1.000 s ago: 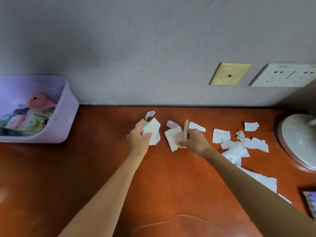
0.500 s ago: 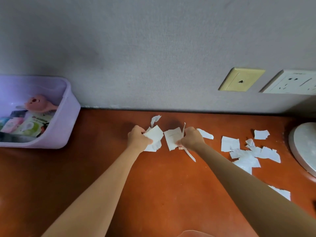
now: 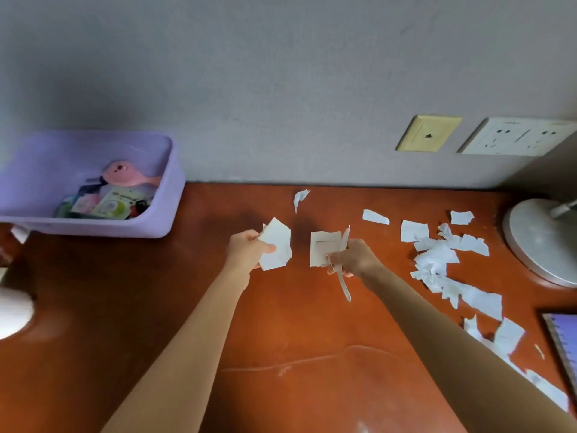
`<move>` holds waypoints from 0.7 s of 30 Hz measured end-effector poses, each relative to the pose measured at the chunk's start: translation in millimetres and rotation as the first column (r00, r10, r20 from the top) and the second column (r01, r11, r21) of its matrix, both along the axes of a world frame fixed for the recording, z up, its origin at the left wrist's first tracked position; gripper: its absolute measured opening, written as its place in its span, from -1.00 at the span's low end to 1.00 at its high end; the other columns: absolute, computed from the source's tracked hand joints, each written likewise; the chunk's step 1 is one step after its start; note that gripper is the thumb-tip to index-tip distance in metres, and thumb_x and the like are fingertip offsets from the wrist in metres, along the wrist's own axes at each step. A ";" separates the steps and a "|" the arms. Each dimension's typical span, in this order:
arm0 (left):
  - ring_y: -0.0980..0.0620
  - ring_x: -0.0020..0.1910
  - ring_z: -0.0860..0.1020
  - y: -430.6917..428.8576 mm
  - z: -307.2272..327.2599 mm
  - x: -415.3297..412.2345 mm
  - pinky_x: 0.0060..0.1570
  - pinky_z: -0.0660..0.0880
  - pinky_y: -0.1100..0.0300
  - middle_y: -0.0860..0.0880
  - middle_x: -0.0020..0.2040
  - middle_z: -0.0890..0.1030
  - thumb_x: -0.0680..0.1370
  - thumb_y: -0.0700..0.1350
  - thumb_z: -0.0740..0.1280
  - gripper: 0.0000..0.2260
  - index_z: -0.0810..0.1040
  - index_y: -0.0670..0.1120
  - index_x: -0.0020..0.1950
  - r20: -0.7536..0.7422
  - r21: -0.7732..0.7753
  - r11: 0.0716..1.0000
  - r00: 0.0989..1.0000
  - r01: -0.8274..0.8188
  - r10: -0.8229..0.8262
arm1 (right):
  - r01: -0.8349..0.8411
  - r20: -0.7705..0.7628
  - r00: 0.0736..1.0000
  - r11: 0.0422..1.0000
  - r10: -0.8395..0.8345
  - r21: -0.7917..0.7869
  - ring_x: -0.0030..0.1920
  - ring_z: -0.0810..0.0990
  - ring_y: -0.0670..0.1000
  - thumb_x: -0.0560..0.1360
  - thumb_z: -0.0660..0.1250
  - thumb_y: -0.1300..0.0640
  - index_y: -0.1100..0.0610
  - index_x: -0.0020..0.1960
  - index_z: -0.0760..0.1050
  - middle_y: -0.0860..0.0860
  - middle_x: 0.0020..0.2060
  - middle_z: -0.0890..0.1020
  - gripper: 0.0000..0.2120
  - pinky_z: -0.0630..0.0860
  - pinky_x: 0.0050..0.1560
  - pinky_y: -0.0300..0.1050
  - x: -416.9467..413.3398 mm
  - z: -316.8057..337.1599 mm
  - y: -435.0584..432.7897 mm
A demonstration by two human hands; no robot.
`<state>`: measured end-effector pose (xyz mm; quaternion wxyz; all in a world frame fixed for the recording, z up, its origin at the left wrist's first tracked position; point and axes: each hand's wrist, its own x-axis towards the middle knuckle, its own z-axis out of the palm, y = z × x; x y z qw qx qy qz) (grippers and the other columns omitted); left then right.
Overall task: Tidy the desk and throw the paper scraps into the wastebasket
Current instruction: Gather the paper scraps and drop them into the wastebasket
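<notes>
Torn white paper scraps [image 3: 276, 245] are pinched in the left hand [image 3: 246, 250], more [image 3: 324, 250] in the right hand [image 3: 354, 259], mid-frame above a glossy reddish desk [image 3: 125, 292]. Ragged loose scraps [image 3: 437, 260] are strewn rightward; a lilac plastic bin [image 3: 156, 220] sits upper left.

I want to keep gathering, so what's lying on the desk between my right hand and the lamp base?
In the head view, a scatter of white paper scraps lies on the desk between the right hand and the lamp base.
</notes>
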<state>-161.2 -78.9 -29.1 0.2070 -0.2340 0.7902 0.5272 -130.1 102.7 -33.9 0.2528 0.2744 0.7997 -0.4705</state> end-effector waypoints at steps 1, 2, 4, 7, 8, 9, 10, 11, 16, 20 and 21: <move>-0.03 0.05 0.52 -6.2 9.0 11.5 -0.21 0.48 0.27 -0.07 0.02 0.53 0.46 -0.28 0.39 -0.82 0.49 -0.14 0.01 -0.016 0.013 1.000 1.000 -0.018 0.018 | 0.017 -0.014 1.000 1.000 -0.017 -0.016 -0.27 0.57 -0.02 0.51 0.30 0.28 0.30 0.19 0.46 0.17 -0.03 0.62 -0.74 0.43 -0.32 -0.29 8.9 10.3 -6.9; -0.03 0.05 0.52 -15.2 19.8 25.7 -0.21 0.49 0.27 -0.08 0.03 0.53 0.46 -0.28 0.40 -0.82 0.50 -0.16 0.02 -0.036 0.025 0.999 0.999 -0.040 0.041 | 0.025 -0.033 0.999 0.999 -0.026 -0.036 -0.30 0.57 -0.04 0.51 0.28 0.28 0.30 0.18 0.45 0.15 -0.09 0.61 -0.75 0.43 -0.31 -0.28 19.1 22.2 -15.9; -0.04 0.03 0.53 -30.0 36.7 48.4 -0.21 0.49 0.25 -0.09 0.03 0.55 0.45 -0.28 0.39 -0.85 0.51 -0.18 0.00 -0.074 0.038 0.997 0.994 -0.073 0.075 | 0.033 -0.076 0.996 0.996 -0.040 -0.082 -0.34 0.56 -0.07 0.52 0.26 0.27 0.28 0.13 0.46 0.09 -0.21 0.61 -0.80 0.50 -0.24 -0.22 33.9 41.6 -31.6; -0.07 -0.02 0.53 -58.3 61.0 91.6 -0.16 0.47 0.16 -0.09 -0.03 0.56 0.44 -0.31 0.37 -0.89 0.52 -0.18 -0.06 -0.143 0.070 0.982 0.973 -0.175 0.184 | -0.025 -0.151 0.989 0.989 0.003 -0.147 -0.37 0.56 -0.09 0.54 0.25 0.26 0.21 0.03 0.47 0.08 -0.25 0.61 -0.91 0.46 -0.30 -0.25 64.2 71.3 -61.8; -0.07 -0.02 0.54 -66.8 69.0 108.3 -0.16 0.46 0.15 -0.09 -0.04 0.57 0.44 -0.31 0.37 -0.90 0.52 -0.18 -0.08 -0.175 0.079 0.975 0.960 -0.207 0.218 | -0.056 -0.177 0.984 0.984 0.025 -0.171 -0.37 0.55 -0.08 0.54 0.25 0.26 0.23 0.01 0.48 0.07 -0.28 0.60 -0.92 0.42 -0.33 -0.27 75.3 79.0 -72.3; -0.06 -0.02 0.55 -76.9 76.1 128.6 -0.18 0.46 0.16 -0.09 -0.04 0.58 0.44 -0.31 0.37 -0.90 0.52 -0.18 -0.08 -0.203 0.083 0.967 0.946 -0.242 0.254 | -0.101 -0.202 0.977 0.976 0.061 -0.195 -0.38 0.55 -0.08 0.54 0.26 0.25 0.24 0.00 0.49 0.07 -0.32 0.59 -0.92 0.40 -0.34 -0.27 88.8 85.4 -84.4; -0.05 -0.01 0.55 -85.9 80.3 148.3 -0.19 0.46 0.19 -0.08 -0.02 0.58 0.45 -0.30 0.37 -0.91 0.52 -0.18 -0.08 -0.225 0.073 0.960 0.933 -0.272 0.281 | -0.141 -0.222 0.971 0.967 0.093 -0.213 -0.37 0.54 -0.08 0.54 0.27 0.24 0.25 -0.02 0.49 0.06 -0.34 0.57 -0.92 0.40 -0.34 -0.27 101.9 91.1 -95.8; -0.05 0.00 0.55 -89.8 80.6 157.4 -0.21 0.46 0.22 -0.08 -0.01 0.59 0.45 -0.29 0.37 -0.91 0.52 -0.17 -0.08 -0.237 0.062 0.957 0.927 -0.284 0.291 | -0.163 -0.237 0.965 0.960 0.108 -0.227 -0.37 0.54 -0.08 0.53 0.28 0.23 0.25 -0.05 0.48 0.06 -0.35 0.57 -0.92 0.40 -0.34 -0.27 108.1 93.5 -101.7; -0.03 -0.11 0.53 -134.2 88.6 243.5 -0.33 0.35 0.26 -0.11 -0.13 0.57 0.45 -0.24 0.37 -0.92 0.48 -0.17 -0.16 -0.283 -0.073 0.910 0.883 -0.409 0.374 | -0.271 -0.232 0.952 0.905 0.201 -0.328 -0.39 0.54 -0.09 0.53 0.29 0.25 0.19 -0.14 0.47 0.04 -0.35 0.57 -0.93 0.38 -0.37 -0.27 160.7 96.8 -162.5; 0.02 -0.09 0.46 -177.7 95.0 297.8 -0.27 0.39 0.25 -0.03 -0.09 0.50 0.48 -0.21 0.38 -0.89 0.46 -0.13 -0.07 -0.299 -0.147 0.830 0.824 -0.538 0.482 | -0.369 -0.200 0.928 0.857 0.315 -0.359 -0.32 0.57 -0.07 0.52 0.31 0.22 0.18 -0.12 0.48 0.04 -0.31 0.58 -0.95 0.44 -0.30 -0.27 198.1 96.0 -224.3; 0.03 -0.08 0.44 -191.0 97.3 307.6 -0.21 0.39 0.21 -0.02 -0.08 0.48 0.49 -0.20 0.38 -0.87 0.46 -0.12 -0.02 -0.301 -0.167 0.805 0.807 -0.569 0.508 | -0.389 -0.203 0.920 0.847 0.336 -0.363 -0.30 0.57 -0.06 0.52 0.31 0.22 0.18 -0.12 0.48 0.03 -0.31 0.58 -0.95 0.46 -0.25 -0.24 204.4 96.7 -240.4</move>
